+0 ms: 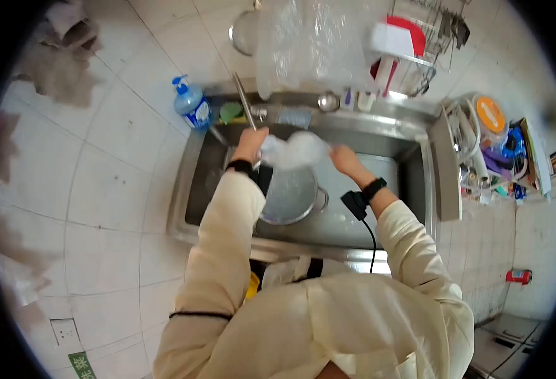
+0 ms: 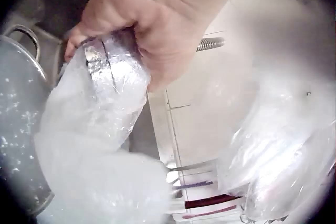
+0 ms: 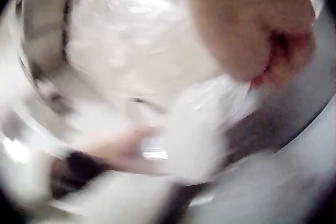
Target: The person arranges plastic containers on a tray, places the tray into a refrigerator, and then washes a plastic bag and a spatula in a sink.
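Observation:
A white translucent plastic bag (image 1: 297, 150) is stretched between the two hands above a metal pot (image 1: 287, 199) in the sink. The left hand (image 1: 250, 144) grips its left end; in the left wrist view that hand (image 2: 152, 24) is curled round the bag's bunched, shiny top, and the bag (image 2: 100, 124) bulges below. At the other end, the right hand (image 1: 346, 159) pinches the bag. The right wrist view is blurred, with the curled right hand (image 3: 262, 29) at a corner of the bag (image 3: 197, 129). What the bag holds cannot be told.
The steel sink (image 1: 428, 183) surrounds the pot. A blue soap bottle (image 1: 192, 104) stands at its left corner, beside a faucet (image 1: 242, 98) and green sponge (image 1: 231, 112). Large clear plastic (image 1: 319, 44) hangs behind. A rack (image 1: 417, 63) and a box of utensils (image 1: 451, 161) are at the right.

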{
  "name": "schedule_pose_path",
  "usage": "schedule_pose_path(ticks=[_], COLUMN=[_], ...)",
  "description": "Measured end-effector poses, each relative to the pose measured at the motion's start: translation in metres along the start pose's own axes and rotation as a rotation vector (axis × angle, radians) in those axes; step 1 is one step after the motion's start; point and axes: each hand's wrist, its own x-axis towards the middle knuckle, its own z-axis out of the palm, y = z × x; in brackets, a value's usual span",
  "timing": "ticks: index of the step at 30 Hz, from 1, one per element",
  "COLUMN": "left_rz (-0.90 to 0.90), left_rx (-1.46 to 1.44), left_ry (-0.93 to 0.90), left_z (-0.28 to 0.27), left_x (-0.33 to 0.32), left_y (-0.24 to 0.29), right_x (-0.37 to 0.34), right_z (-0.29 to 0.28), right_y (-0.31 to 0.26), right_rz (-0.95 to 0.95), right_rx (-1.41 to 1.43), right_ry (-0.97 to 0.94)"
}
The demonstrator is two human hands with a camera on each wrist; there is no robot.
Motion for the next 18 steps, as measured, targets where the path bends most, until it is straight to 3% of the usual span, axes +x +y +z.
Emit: schedule_pose_path(ticks=[1, 2, 3, 5, 6, 7, 9, 10, 11, 13, 16, 18], left_rz=[-0.434, -0.397, -0.361, -0.384, -0.396, -0.406, -0.386, -0.510, -0.435, -0.436, -0.497, -0.498], left_rx=[-0.387, -0.183, 0.020, -0.033, -0.093, -0.273, -0.299, -0.391, -0.169, -0.164, -0.240, -0.284], left_ry=[0.178, 0.236, 0.286, 0.280, 0.298, 0.230, 0.230, 0.183, 0.243, 0.283, 0.199, 0.209], left_z=[0.009, 0.013, 0.017, 0.020, 0.017, 0.013, 0.011, 0.009, 0.014, 0.019, 0.009, 0.009], left_x=[0.013, 0.022, 0.030, 0.023, 0.021, 0.015, 0.024, 0.004, 0.012, 0.024, 0.019, 0.012], left_y=[-0.008, -0.030, -0.043, -0.028, -0.016, -0.009, -0.039, 0.008, -0.010, -0.029, -0.017, -0.008], right_x=[0.006, -0.001, -0.007, -0.021, -0.020, -0.013, -0.001, -0.009, -0.003, -0.026, -0.013, -0.019], right_z=[0.020, 0.009, -0.007, -0.046, -0.046, -0.036, 0.001, 0.005, 0.035, -0.022, -0.013, 0.002], right_y=[0.050, 0.041, -0.003, -0.101, -0.109, -0.078, 0.034, 0.044, 0.057, -0.070, -0.036, 0.041], right_rz=[0.036, 0.084, 0.029, -0.081, -0.066, -0.093, -0.025, 0.111, -0.162, -0.077, -0.059, -0.049], right_rx=[-0.081, 0.085, 0.094, 0.106, 0.194, 0.119, -0.022, 0.098, -0.208, 0.064, 0.013, -0.163], right_ry=[-0.076, -0.092, -0.048, 0.038, 0.168, 0.117, -0.079, -0.129, -0.081, 0.033, 0.039, -0.219])
